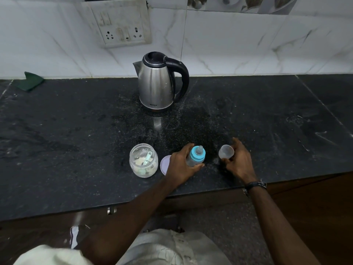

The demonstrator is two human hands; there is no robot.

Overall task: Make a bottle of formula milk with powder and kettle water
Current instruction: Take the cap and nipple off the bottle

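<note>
I am looking down from the head camera at a dark stone counter (57, 131) against a white tiled wall. Largest on it is a steel kettle (157, 83) with a black handle, standing upright at the back, well apart from my hands; I judge it heavy if full, and best taken by that handle. Near the front edge stands an open glass jar (143, 160) holding a little powder and a pale green scoop (148, 157), its lilac lid (164, 164) lying just beside it and partly hidden behind my left hand. Right of that is the baby bottle (195, 156), clear with a blue collar and teat still on. I judge it light, stiff plastic and easy to tip, so its body is the place to hold it. My left hand (181, 166) reaches in from below, fingers and thumb curled round the bottle's body. My right hand (238, 161), a dark band at its wrist, pinches the small clear cap (226, 152), which tilts with its open side toward the bottle.
</note>
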